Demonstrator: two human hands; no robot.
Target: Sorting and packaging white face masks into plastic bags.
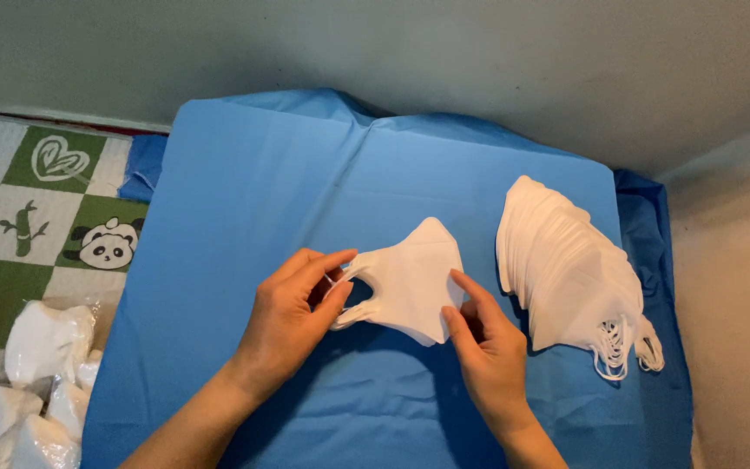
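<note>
Reaching in from the lower edge, both forearms angle toward the middle of the blue cloth (262, 174) that covers the tabletop. The left hand (292, 317) lies palm-down with its wrist low; its thumb and forefinger are pinched together on the ear loop at the left end of a folded white face mask (414, 278). The right hand (488, 347) is turned slightly inward, its fingers (470, 287) half curled, thumb and forefinger closed on the mask's lower right edge. The mask sits between the two hands, held just above or on the cloth; which one cannot be told. Its peaked fold points away from the person.

Just to the right of the right hand lies a fanned stack of white masks (566, 269), its ear loops hanging toward the near right corner, close to the cloth's right edge. Bare blue cloth spreads to the left of and beyond the held mask. Off the tabletop's left edge are a green-and-white patterned mat (19, 217) and clear bags of white masks (36, 382).
</note>
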